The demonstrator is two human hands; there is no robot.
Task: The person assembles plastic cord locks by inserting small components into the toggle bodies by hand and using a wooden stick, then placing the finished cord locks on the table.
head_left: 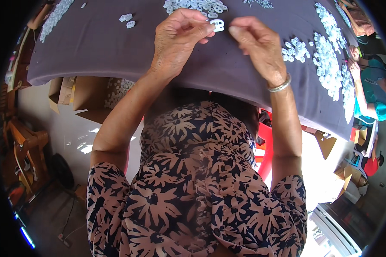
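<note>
Between the thumb and fingers of my left hand [174,42] is a small white oval plastic piece with two holes [218,25], held above the cloth. Just to its right, apart from it, my right hand [261,48] has thumb and forefinger pinched together; whatever they hold, if anything, is too small or hidden to make out. Beyond my left fingertips lies a heap of similar white pieces [193,5]. A few more white pieces [130,24] rest on the cloth to the left. Near my right wrist is another small group of white pieces [297,50].
A dark grey cloth [94,47] covers the table. Long piles of white pieces lie at right [328,64] and far left [55,19]; small thin pieces [261,3] lie at the far side. A cardboard box [90,96] stands below. A person in teal [375,85] works at right.
</note>
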